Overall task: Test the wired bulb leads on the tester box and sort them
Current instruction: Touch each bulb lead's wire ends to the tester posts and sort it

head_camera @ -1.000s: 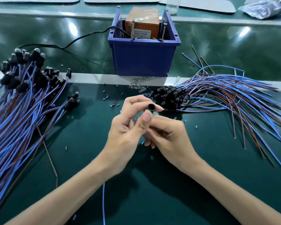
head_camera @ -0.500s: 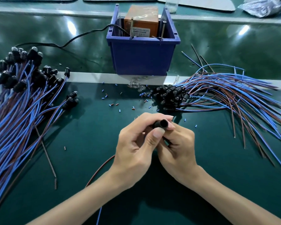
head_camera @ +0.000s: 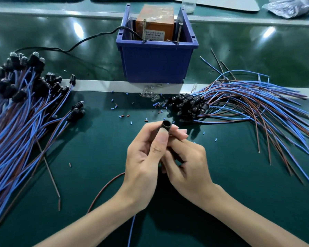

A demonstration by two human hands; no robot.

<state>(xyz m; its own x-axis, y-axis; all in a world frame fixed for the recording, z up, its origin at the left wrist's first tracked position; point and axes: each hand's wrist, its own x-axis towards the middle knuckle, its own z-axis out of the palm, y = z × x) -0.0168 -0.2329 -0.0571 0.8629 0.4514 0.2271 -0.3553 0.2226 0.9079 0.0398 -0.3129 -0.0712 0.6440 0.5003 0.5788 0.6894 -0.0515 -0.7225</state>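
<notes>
From my end, the left hand (head_camera: 144, 157) pinches a black socket (head_camera: 166, 126) between thumb and fingers at the middle of the frame, with its mouth tipped toward the camera. The right hand (head_camera: 187, 168) is curled close beneath it, and I cannot tell what it grips, if anything. The socket's brown wire (head_camera: 103, 189) and blue wire (head_camera: 132, 227) trail off toward the bottom edge. The mouth looks dark and hollow to me, with no glass showing. My first worry is testing a lead with no bulb seated: it would read dead and land in the wrong heap. The tester box (head_camera: 157, 63) sits at upper centre with two upright pins (head_camera: 144, 29). The bare wire ends are out of sight, so on the reach either could miss its pin, or both could touch one, giving a false fail. The trailing wires could also snag the right pile (head_camera: 239, 107) or sweep the loose glass bulbs (head_camera: 150, 94) and scraps (head_camera: 121, 115) about. A mix-up with the left pile (head_camera: 16, 113) would undo the sorting.
</notes>
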